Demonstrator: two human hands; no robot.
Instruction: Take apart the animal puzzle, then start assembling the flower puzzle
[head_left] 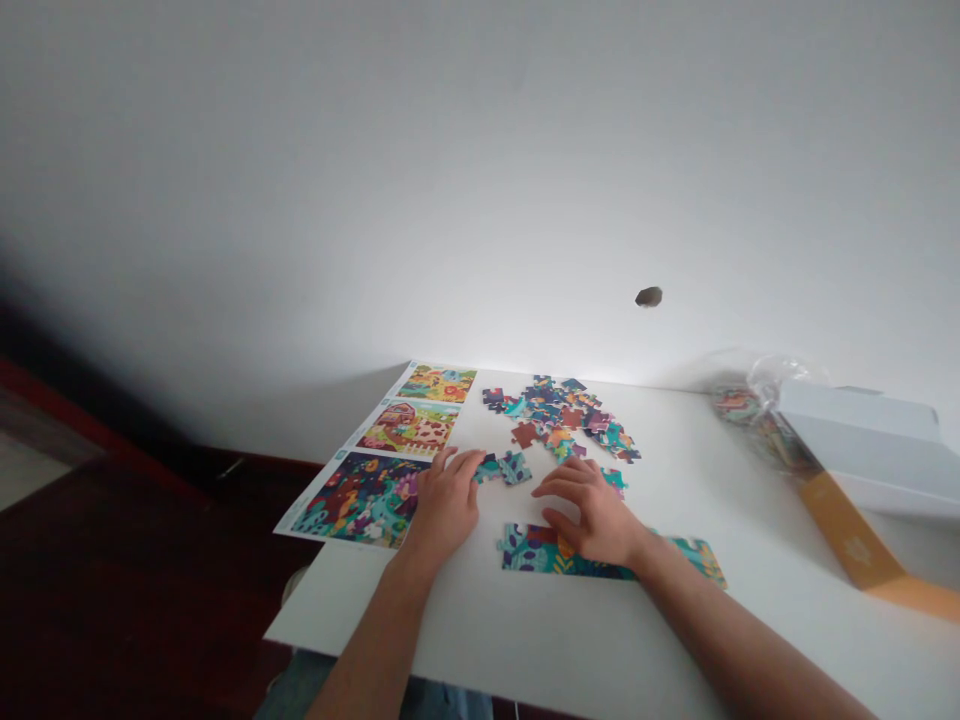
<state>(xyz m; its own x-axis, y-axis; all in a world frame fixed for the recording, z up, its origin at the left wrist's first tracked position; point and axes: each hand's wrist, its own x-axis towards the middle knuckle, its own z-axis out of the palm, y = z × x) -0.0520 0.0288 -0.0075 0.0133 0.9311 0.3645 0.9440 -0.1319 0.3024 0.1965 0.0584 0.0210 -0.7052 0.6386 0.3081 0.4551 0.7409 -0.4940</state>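
My left hand [448, 505] rests at the right edge of a printed picture sheet [356, 500], its fingers stretched forward and holding nothing I can see. Right beside its fingertips lie loose jigsaw pieces, among them a teal piece [515, 468]. My right hand [596, 515] hovers over or rests on a joined strip of jigsaw puzzle [529, 550], covering the strip's middle; its fingers are bent, with the thumb apart. Another teal piece [615, 482] shows just beyond that hand. Farther back, a pile of loose jigsaw pieces [546, 405] spreads out, some overlapping.
A white table [465, 630] meets a white wall [480, 200] with a small hole [649, 297]. On the right are a clear plastic bag [780, 440] with colourful contents and an open box [877, 445] with an orange flap [851, 530]. Dark red floor lies left of the table.
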